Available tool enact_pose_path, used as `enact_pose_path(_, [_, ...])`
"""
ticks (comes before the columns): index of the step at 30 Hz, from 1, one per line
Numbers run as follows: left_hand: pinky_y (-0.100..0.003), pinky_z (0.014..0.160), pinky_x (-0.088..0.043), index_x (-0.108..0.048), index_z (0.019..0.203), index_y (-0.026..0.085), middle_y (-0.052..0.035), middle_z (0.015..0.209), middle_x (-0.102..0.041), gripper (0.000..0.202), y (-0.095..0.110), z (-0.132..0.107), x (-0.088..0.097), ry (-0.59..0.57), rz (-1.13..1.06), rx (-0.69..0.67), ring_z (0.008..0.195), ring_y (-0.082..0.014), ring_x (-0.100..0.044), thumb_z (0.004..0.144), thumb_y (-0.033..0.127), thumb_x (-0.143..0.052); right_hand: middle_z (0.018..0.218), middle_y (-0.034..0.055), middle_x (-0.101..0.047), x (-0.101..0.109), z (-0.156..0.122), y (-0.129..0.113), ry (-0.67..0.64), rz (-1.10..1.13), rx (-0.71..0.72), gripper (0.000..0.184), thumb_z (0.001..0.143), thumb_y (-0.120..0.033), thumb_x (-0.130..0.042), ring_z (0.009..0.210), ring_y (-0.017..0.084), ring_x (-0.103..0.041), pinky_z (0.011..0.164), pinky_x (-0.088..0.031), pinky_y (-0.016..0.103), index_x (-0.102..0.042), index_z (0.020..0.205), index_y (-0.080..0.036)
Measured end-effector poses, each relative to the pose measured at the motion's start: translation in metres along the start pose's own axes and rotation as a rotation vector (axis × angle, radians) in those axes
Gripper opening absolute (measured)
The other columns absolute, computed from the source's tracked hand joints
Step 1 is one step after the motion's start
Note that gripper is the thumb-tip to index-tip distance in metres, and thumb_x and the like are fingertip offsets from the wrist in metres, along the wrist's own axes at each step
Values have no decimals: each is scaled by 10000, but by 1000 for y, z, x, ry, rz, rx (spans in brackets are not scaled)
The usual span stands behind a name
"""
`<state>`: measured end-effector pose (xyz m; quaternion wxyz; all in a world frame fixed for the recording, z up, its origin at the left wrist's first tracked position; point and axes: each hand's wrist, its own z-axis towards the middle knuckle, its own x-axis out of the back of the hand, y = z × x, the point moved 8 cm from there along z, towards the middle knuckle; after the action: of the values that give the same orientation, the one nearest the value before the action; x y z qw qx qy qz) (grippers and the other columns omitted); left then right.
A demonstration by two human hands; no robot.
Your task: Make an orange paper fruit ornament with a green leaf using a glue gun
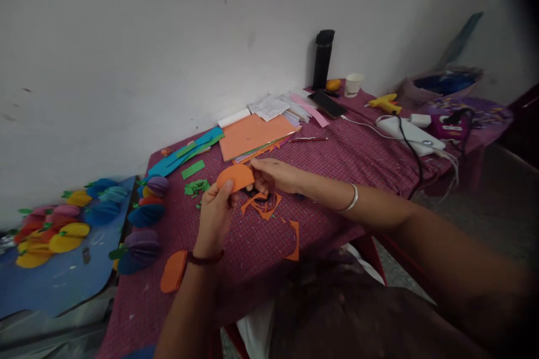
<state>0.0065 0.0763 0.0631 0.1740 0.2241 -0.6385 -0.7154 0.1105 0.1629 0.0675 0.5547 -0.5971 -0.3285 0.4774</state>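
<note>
My left hand pinches a rounded orange paper piece above the table. My right hand is closed at the piece's right edge, over black scissors that show only partly beneath it. Orange paper offcuts lie on the maroon checked tablecloth just below my hands. Another orange strip lies nearer me. A stack of cut orange ovals sits by my left wrist.
Coloured paper sheets, blue strips and green scraps lie behind. Paper fruit balls sit left, more on a blue board. A black flask, cup, phone, glue gun and power strip stand far right.
</note>
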Motion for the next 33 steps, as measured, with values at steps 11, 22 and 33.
enact_pose_path(11, [-190,516,-430,-681,817,207,43,669,-658,284,-43,-3,-15,-30,-298,93,529,-70,-541,692,424,-814,594,-17,-550,-4,-8,0,161,-649,171,371,818,-477,-634,561,92,-471,519,-298,206,-623,704,-124])
enact_pose_path(22, [-180,509,-433,-661,689,194,37,590,-612,272,-46,-10,-20,22,-305,110,506,-69,-526,653,396,-839,605,28,-651,-5,-7,6,128,-476,194,418,883,-453,-541,553,110,-569,536,-386,204,-654,651,-124])
enact_pose_path(33, [-200,459,-427,-688,738,184,23,560,-612,218,-48,-23,-21,-83,-12,178,459,-84,-514,732,383,-776,518,0,-499,17,-14,3,178,-460,183,641,921,-695,-322,474,81,-443,496,-361,210,-492,603,-164])
